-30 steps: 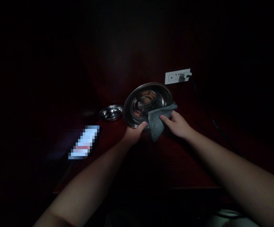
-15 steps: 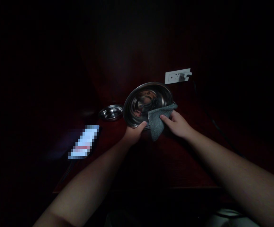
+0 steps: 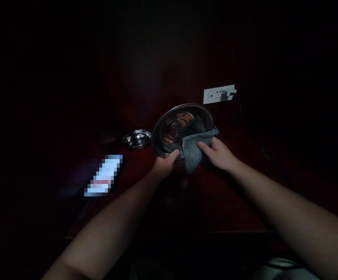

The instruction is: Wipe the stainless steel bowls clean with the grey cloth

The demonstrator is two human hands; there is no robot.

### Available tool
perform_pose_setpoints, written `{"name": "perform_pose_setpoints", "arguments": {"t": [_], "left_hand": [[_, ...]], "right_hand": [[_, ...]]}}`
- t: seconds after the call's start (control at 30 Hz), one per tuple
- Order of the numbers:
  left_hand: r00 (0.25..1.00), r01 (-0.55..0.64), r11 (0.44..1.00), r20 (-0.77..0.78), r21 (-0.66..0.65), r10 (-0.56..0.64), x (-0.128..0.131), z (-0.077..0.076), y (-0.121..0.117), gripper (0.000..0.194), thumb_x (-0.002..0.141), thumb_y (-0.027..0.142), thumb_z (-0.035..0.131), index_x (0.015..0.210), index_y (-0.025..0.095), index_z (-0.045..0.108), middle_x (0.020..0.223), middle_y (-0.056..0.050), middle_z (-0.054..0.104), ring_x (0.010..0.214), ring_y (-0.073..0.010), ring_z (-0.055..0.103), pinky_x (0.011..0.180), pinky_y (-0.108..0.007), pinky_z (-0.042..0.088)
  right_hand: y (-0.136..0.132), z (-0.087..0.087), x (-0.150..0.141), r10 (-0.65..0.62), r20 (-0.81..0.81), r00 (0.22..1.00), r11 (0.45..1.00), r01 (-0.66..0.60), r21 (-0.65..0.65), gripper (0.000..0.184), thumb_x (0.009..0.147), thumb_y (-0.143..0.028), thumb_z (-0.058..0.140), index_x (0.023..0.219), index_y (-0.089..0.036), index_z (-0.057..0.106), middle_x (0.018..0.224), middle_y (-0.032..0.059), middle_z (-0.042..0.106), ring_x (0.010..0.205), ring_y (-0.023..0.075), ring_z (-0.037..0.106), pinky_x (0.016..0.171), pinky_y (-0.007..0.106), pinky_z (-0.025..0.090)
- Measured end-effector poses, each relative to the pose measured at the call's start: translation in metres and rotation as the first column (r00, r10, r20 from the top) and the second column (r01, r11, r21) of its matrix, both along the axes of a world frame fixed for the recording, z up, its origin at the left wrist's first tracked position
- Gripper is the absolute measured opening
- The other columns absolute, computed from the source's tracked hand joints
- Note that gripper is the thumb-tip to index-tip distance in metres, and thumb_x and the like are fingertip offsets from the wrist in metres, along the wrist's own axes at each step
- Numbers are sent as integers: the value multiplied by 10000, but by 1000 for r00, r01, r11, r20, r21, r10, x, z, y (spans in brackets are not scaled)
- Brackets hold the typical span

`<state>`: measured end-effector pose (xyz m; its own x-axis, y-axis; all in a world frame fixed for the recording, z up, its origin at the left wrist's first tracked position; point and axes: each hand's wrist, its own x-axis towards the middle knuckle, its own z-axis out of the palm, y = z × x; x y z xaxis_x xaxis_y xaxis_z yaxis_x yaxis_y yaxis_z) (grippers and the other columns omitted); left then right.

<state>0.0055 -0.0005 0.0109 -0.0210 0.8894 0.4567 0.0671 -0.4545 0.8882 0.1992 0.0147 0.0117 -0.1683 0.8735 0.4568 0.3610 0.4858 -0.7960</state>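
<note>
A shiny steel bowl (image 3: 170,130) is held up over the dark red table, tilted so that its inside faces me. My left hand (image 3: 165,164) grips its lower left rim, thumb over the edge and the other fingers hidden underneath. At the lower right rim, my right hand (image 3: 217,152) is closed on a grey-green cloth (image 3: 194,151). The cloth drapes over the rim, with my thumb pressing on its front; my remaining fingers are mostly hidden behind it. A smaller steel bowl (image 3: 137,139) rests on the table, left of the large one.
A lit phone (image 3: 104,175), its screen blurred out, lies at the left of the table (image 3: 215,206). On the wall behind, a white socket plate (image 3: 211,95) carries a plugged-in charger (image 3: 228,93). A dark cable runs down the right side.
The large bowl's far rim has dipped slightly, and the reflections inside it have shifted. Both hands keep nearly the same place and hold.
</note>
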Motion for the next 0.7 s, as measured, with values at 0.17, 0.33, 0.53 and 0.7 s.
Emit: {"name": "perform_pose_setpoints", "arguments": {"t": [0.17,0.33,0.53,0.7], "left_hand": [[999,18,999,-47,42,-16,-1,3,-1,420,738,133,603,1157,152,584,1340,-76,532,1297,-201,425,1156,-356,198],[999,19,999,-43,45,-17,0,6,-2,438,732,126,602,1168,160,588,1350,-70,523,1304,-199,417,1156,-344,196],[999,38,998,-33,44,-37,0,5,-1,447,731,139,608,1176,169,589,1345,-65,528,1297,-204,425,1154,-368,205],[998,47,998,-36,52,-46,1,5,-1,444,735,133,604,1177,168,589,1350,-65,524,1305,-198,415,1160,-360,184]], "right_hand": [[1,-1,0,13,-23,1000,1000,-13,0,257,859,-413,493,916,-177,575,914,71,651,854,238,610,793,399,489],[2,0,0,13,-18,1000,1000,-13,2,253,855,-411,499,903,-177,580,895,66,653,831,233,607,776,394,494],[1,0,0,35,-52,998,999,-35,0,243,852,-407,505,897,-178,572,888,64,650,822,226,603,772,387,493],[0,1,-1,38,-47,998,999,-37,16,237,854,-403,500,870,-178,571,857,63,639,793,222,597,744,374,486]]}}
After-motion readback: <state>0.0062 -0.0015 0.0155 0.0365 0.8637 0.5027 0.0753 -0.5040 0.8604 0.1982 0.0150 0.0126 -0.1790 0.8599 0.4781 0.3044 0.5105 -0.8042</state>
